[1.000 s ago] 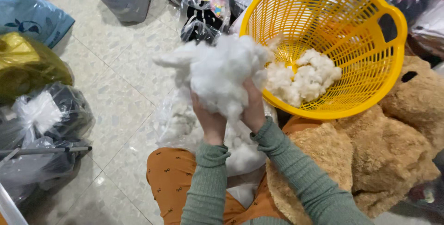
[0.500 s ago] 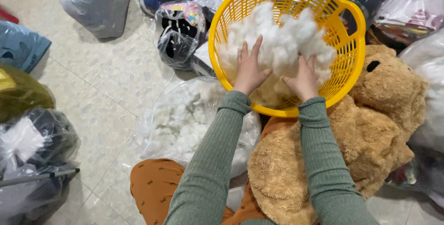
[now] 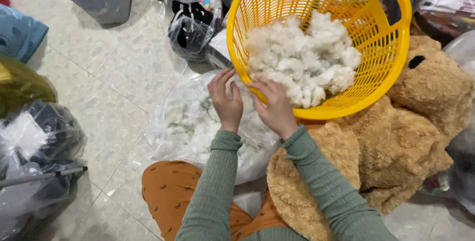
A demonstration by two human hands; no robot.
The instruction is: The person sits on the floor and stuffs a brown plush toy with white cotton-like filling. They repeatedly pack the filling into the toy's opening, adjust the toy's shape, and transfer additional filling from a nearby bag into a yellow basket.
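Left hand: the left hand (image 3: 226, 101) hangs just in front of the yellow basket (image 3: 391, 68), over the clear bag of white fluff (image 3: 198, 124). Its fingers are loose and spread. It holds nothing.
Right hand: the right hand (image 3: 275, 106) is at the near rim of the basket. Its fingers curl down beside the fluff pile (image 3: 304, 58). I cannot tell if it pinches a bit of fluff or is empty.
Fluff pile: soft white stuffing sits inside the basket, heaped against the low side.
Basket: round, plastic, full of little slots. It is tipped toward the person and leans on the brown teddy bear (image 3: 396, 142).
Bear: big, furry and tan. It lies by the person's right arm, partly on the lap.
Bag of fluff: it lies on the tiled floor (image 3: 114, 72), by the orange trousers (image 3: 170, 191).
Around: more tied plastic bags (image 3: 34, 142) stand on the floor at the left and at the top.
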